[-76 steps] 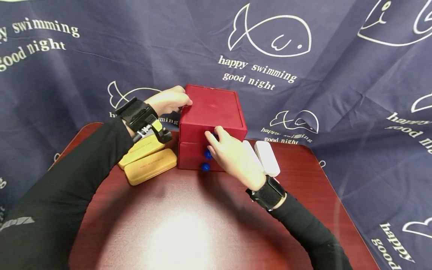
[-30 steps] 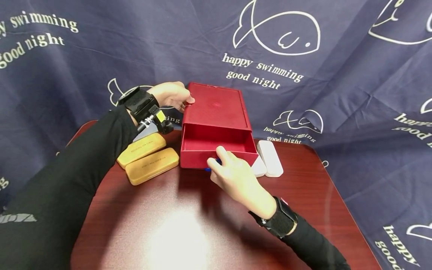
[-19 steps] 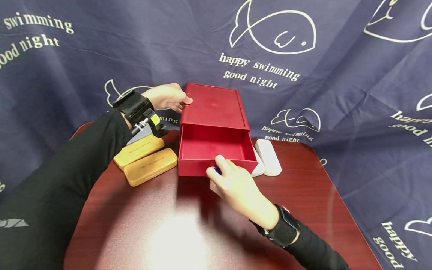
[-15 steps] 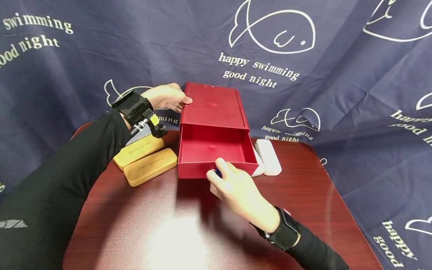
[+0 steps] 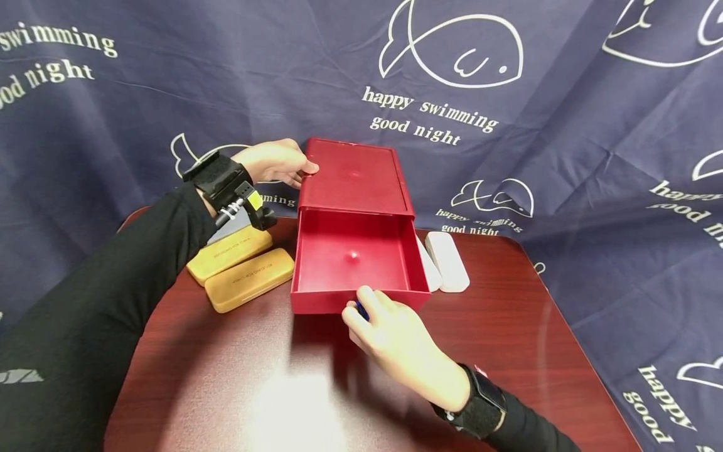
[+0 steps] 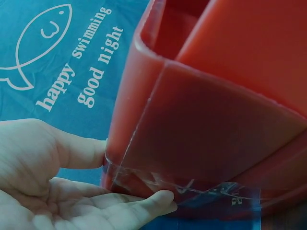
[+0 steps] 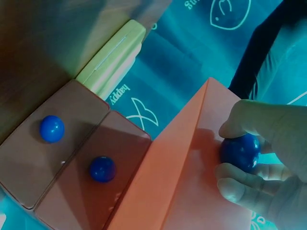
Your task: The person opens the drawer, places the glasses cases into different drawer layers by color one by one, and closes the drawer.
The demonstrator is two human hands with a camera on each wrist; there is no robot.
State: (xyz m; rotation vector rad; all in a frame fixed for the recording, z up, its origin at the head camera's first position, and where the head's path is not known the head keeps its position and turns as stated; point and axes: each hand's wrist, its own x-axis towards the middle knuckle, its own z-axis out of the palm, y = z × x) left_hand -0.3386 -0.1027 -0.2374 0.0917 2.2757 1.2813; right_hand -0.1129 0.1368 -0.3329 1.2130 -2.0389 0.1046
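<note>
A red drawer box (image 5: 356, 176) stands at the back of the table with its top drawer (image 5: 322, 303) pulled far out; nothing lies inside the drawer. My right hand (image 5: 395, 342) pinches the blue round knob (image 7: 241, 152) on that drawer's front between thumb and fingers. Below it in the right wrist view, two lower drawers carry blue knobs of their own, the middle knob (image 7: 102, 169) and the bottom knob (image 7: 52, 128). My left hand (image 5: 277, 164) braces the box's rear left corner, thumb at the top edge and fairly straight fingers (image 6: 134, 211) along the side.
Two yellow oblong cases, the nearer case (image 5: 248, 280) and the farther case (image 5: 228, 251), lie left of the box, with a greyish one behind. White cases (image 5: 448, 262) lie at its right. A dark blue printed curtain (image 5: 271, 69) hangs behind the table (image 5: 486, 320).
The top drawer was shut 2.5 seconds ago. My right hand has drawn it out toward me by its knob, farther in each frame. My left hand has stayed at the box's corner.
</note>
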